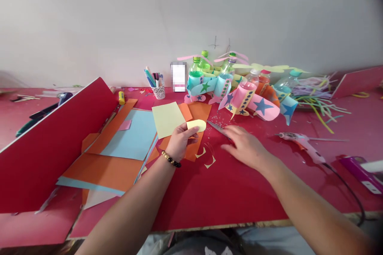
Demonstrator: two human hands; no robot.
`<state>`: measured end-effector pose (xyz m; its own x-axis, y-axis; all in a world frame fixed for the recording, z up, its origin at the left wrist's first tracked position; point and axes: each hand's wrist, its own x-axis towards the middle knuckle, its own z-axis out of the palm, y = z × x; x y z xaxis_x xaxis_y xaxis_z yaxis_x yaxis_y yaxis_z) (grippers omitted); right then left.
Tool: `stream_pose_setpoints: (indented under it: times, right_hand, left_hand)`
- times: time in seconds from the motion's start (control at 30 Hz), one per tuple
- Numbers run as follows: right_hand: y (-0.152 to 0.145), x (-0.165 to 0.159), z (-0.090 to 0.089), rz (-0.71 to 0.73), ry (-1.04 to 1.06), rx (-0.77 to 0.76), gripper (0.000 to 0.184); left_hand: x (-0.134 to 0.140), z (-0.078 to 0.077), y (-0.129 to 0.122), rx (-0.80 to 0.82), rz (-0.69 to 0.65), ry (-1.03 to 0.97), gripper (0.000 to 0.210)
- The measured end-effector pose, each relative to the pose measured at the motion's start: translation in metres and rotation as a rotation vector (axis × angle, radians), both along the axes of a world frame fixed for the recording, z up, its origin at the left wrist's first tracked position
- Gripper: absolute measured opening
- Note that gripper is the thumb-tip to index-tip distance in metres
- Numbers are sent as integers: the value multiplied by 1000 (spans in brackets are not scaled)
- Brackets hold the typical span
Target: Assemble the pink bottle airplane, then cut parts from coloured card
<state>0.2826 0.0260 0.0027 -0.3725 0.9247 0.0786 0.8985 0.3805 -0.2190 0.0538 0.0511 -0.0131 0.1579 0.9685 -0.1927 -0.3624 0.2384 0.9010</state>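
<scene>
A small pale-yellow paper piece with a rounded end [197,125] is pinched between the thumb and fingers of my left hand [178,142]. Below my right hand [247,146], a pair of scissors [218,128] lies on the red tabletop with its blades pointing left. My right fingers stretch over the scissors' handles, which are mostly hidden, and the thumb is held apart. Curved yellow paper offcuts [210,162] lie between my hands. A pale-yellow sheet [168,119] and orange paper [200,110] sit just behind my left hand.
Several bottle planes with paper wings [248,87] stand at the back right. Blue sheets [128,133] and a red upright board [56,147] are at left. A pen cup [158,92] stands against the white wall. A pink glue gun [303,145] with a cord lies at right.
</scene>
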Motion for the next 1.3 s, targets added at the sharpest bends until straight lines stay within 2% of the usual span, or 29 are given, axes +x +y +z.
stream_pose_setpoints:
  times: [0.1, 0.17, 0.23, 0.27, 0.33, 0.37, 0.4, 0.47, 0.53, 0.6, 0.67, 0.77, 0.87, 1.07, 1.3]
  right_hand:
    - [-15, -30, -1, 259, 62, -253, 67]
    - [-33, -37, 2, 311, 60, -416, 80]
    - [-52, -30, 15, 382, 104, -543, 85]
    - [-60, -23, 25, 485, 157, -642, 81]
    - [-66, -6, 45, 769, 290, -857, 52]
    - [-62, 0, 53, 822, 346, -931, 42]
    - [-54, 4, 57, 757, 427, -910, 41]
    - [-26, 2, 53, 381, 556, -660, 26]
    - [9, -9, 34, -28, 766, -383, 29]
    - [38, -23, 10, -263, 1031, -287, 33]
    - [55, -33, -9, -267, 1121, -273, 34]
    - [58, -35, -25, -181, 1115, -270, 29]
    - [51, -29, -29, -161, 1143, -283, 28]
    - [51, -23, -33, -212, 1227, -294, 27]
    - [56, -21, -37, -263, 1216, -253, 25]
  left_hand:
    - [-1, -3, 4, -16, 14, -7, 42]
    - [-2, -6, 8, -19, 29, -13, 44]
    - [-4, -8, 14, -21, 46, -18, 44]
    - [-3, -9, 17, -24, 55, -21, 44]
    - [-1, -9, 25, -30, 63, -23, 43]
    - [1, -9, 29, -29, 60, -21, 43]
    - [4, -9, 33, -25, 55, -20, 42]
    - [12, -9, 39, -7, 39, -33, 40]
    - [20, -10, 42, 8, 18, -60, 40]
    - [28, -14, 42, 7, -23, -76, 39]
    - [33, -19, 40, 6, -76, -77, 36]
    - [37, -23, 37, 36, -146, -77, 31]
    - [38, -23, 36, 58, -185, -58, 29]
    - [34, -25, 38, 89, -89, -3, 28]
    - [33, -28, 39, 130, -87, 117, 31]
